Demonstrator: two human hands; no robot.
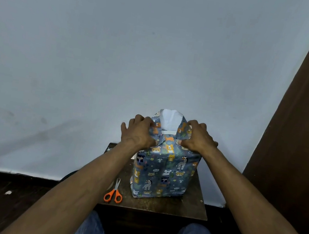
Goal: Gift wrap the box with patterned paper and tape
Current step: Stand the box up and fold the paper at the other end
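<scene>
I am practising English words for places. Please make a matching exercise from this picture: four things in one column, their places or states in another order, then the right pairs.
Things:
1. scissors
2. wrapped box
3. left hand
4. right hand

Places:
A. upright in the middle of the small table
B. folds paper at the box's top left
C. flat on the table, left of the box
D. folds paper at the box's top right

Pairs: 1-C, 2-A, 3-B, 4-D

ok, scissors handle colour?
Orange handles on the scissors, clearest in the head view.
</scene>
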